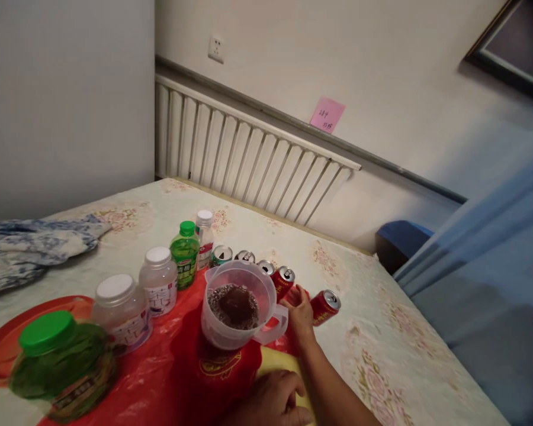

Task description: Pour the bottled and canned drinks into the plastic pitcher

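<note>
A clear plastic measuring jug stands upright, with dark brown frothy liquid inside and its handle towards the right. Just beyond that handle, my right hand reaches in with its fingers apart, between a red drink can and another red can. Whether its fingertips touch a can I cannot make out. In front of the jug, my left hand rests low over a flat yellow piece. Its fingers are loosely bent, with a gap between them and nothing seen in them.
Several more cans stand behind the jug. To the left are white-lidded jars, green-capped bottles and an orange-red lid. Red plastic covers part of the flowered tablecloth. A patterned cloth lies far left.
</note>
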Demonstrator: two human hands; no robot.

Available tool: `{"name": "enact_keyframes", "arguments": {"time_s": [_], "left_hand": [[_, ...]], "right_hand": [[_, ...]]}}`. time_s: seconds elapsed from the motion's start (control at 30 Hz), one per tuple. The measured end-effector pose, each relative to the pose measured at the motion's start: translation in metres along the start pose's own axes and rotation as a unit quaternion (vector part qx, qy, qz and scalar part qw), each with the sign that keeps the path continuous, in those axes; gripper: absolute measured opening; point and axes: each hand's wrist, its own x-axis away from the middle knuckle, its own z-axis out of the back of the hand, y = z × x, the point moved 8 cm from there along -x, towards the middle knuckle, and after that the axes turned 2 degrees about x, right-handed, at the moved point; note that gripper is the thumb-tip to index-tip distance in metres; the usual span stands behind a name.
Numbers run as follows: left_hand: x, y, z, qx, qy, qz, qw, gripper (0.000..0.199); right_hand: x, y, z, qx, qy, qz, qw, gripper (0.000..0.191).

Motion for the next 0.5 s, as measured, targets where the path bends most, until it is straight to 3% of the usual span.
{"name": "enact_keyframes", "arguments": {"time_s": [0.17, 0.23, 0.3, 0.4, 0.5], "left_hand": [[-0.009, -0.009, -0.008, -0.014, 0.007, -0.034, 0.999, 0.024], [-0.011, -0.009, -0.008, -0.015, 0.006, -0.037, 0.999, 0.024], [-0.012, -0.008, -0.008, -0.017, 0.003, -0.04, 0.999, 0.025], [-0.012, -0.006, -0.007, -0.019, 0.005, -0.049, 0.999, 0.024], [-0.012, -0.006, -0.006, -0.017, 0.01, -0.044, 0.999, 0.024]], "right_hand": [[0.042, 0.013, 0.085, 0.077, 0.125, -0.044, 0.988, 0.027], [0.049, 0.018, 0.118, 0.11, 0.182, -0.056, 0.976, 0.027], [0.044, 0.022, 0.137, 0.119, 0.197, -0.052, 0.972, 0.039], [0.019, 0.027, 0.132, 0.072, 0.106, -0.038, 0.991, 0.064], [-0.001, 0.029, 0.114, -0.003, -0.008, -0.038, 0.999, 0.065]]}}
